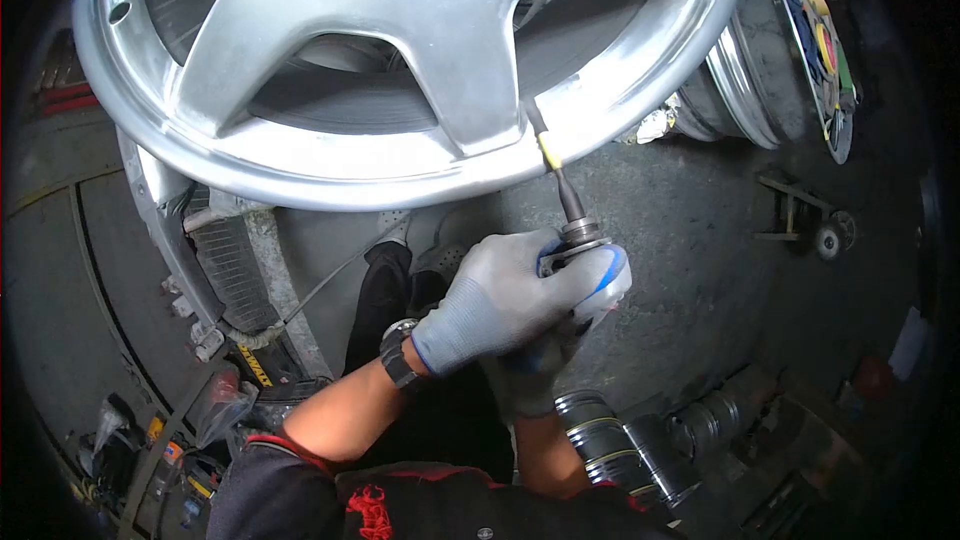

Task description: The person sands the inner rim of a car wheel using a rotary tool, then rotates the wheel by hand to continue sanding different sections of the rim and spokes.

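Note:
A silver alloy wheel (300,155) with broad spokes fills the top of the view. Both my hands wear grey gloves and grip one rotary grinding tool (575,225). My left hand (500,305), with a black watch at the wrist, wraps over the tool's body just below its metal collar. My right hand (530,385) holds the tool from underneath and is mostly hidden by the left. The tool's thin shaft, marked with a yellow band (549,151), slants up and left. Its tip touches the wheel where a spoke meets the lip.
A metal stand (225,260) carries the wheel. A second bare rim (745,70) and a colourful disc (820,40) lean at the upper right. Several metal cylinders (640,440) lie on the concrete floor at lower right. A small wheeled cart (810,225) stands at right; tools and clutter (200,410) sit lower left.

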`<state>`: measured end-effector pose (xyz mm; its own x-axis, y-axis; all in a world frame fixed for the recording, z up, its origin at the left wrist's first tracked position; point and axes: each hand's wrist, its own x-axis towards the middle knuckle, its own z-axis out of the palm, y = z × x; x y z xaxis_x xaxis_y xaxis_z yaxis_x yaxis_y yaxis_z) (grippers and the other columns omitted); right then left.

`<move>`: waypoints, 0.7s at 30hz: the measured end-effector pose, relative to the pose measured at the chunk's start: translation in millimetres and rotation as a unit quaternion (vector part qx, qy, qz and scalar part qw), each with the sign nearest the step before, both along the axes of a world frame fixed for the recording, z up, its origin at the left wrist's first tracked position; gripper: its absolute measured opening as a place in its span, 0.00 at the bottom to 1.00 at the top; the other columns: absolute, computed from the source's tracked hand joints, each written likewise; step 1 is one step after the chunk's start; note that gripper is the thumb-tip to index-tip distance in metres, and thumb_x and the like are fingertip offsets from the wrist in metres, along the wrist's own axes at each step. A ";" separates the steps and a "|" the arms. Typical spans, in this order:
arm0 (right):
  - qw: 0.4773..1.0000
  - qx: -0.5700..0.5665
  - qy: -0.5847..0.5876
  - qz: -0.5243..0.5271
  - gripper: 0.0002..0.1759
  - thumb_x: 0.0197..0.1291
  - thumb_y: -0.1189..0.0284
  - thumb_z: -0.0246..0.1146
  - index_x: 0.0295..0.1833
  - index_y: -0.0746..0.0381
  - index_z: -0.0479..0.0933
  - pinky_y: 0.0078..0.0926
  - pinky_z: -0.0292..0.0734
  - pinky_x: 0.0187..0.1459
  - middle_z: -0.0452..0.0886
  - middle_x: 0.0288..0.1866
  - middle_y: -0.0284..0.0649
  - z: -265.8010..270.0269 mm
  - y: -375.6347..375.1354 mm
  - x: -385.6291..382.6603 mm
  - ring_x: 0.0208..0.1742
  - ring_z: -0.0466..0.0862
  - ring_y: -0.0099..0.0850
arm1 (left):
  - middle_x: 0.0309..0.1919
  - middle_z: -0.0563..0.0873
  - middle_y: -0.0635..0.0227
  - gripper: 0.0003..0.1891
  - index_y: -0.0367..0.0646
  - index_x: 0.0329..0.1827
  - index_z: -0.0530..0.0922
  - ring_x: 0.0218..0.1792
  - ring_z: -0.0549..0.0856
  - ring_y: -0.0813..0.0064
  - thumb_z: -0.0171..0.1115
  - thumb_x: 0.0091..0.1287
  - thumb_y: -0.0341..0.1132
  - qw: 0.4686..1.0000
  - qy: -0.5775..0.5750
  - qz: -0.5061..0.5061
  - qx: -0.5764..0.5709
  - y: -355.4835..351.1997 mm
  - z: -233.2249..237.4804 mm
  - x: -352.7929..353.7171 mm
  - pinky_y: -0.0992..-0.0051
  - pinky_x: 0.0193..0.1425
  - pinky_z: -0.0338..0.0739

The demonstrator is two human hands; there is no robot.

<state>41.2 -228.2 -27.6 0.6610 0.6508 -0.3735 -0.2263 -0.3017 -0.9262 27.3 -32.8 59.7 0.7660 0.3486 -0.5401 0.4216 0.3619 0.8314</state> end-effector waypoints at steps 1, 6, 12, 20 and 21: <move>0.999 -0.037 0.033 -0.008 0.44 0.74 0.58 0.56 0.82 0.61 0.40 0.42 0.60 0.75 0.59 0.77 0.47 -2.5 -3.6 -1.0 0.74 0.66 0.40 | 0.34 0.88 0.64 0.23 0.32 0.51 0.83 0.37 0.80 0.86 0.62 0.70 0.47 1.000 -0.001 0.001 -0.001 -1.2 -0.1 2.0 0.77 0.43 0.78; 0.988 0.035 -0.107 -0.110 0.44 0.74 0.57 0.57 0.82 0.61 0.40 0.42 0.59 0.75 0.58 0.78 0.47 26.2 29.1 33.8 0.74 0.66 0.40 | 0.30 0.86 0.63 0.19 0.33 0.46 0.83 0.34 0.79 0.87 0.65 0.70 0.45 0.991 -0.127 0.017 0.044 1.4 -8.1 25.1 0.76 0.38 0.78; 0.948 -0.023 -0.314 -0.047 0.44 0.74 0.57 0.57 0.82 0.61 0.40 0.41 0.58 0.76 0.57 0.79 0.47 20.8 42.7 41.2 0.75 0.66 0.41 | 0.28 0.85 0.63 0.17 0.34 0.43 0.84 0.33 0.80 0.86 0.63 0.70 0.43 0.992 -0.124 0.016 0.036 4.5 -9.9 23.7 0.74 0.38 0.78; 0.952 -0.050 -0.298 -0.043 0.44 0.73 0.56 0.57 0.82 0.62 0.41 0.41 0.58 0.76 0.56 0.79 0.47 35.9 40.5 29.8 0.75 0.65 0.40 | 0.27 0.87 0.53 0.28 0.33 0.37 0.85 0.30 0.89 0.66 0.63 0.67 0.57 0.988 -0.110 0.106 0.005 -15.4 -6.1 11.5 0.68 0.38 0.81; 0.962 -0.024 -0.261 -0.073 0.44 0.73 0.56 0.57 0.82 0.62 0.41 0.41 0.58 0.76 0.56 0.79 0.47 34.7 41.4 32.5 0.75 0.65 0.40 | 0.25 0.87 0.51 0.29 0.34 0.35 0.85 0.29 0.89 0.60 0.63 0.67 0.59 0.988 -0.124 0.083 0.050 -12.9 -9.4 14.3 0.66 0.36 0.80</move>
<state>73.7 -186.7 7.0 0.8501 0.5266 0.0075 0.2230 -0.3470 -0.9110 41.5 -45.8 50.3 0.7977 0.5234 -0.2996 0.1420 0.3198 0.9368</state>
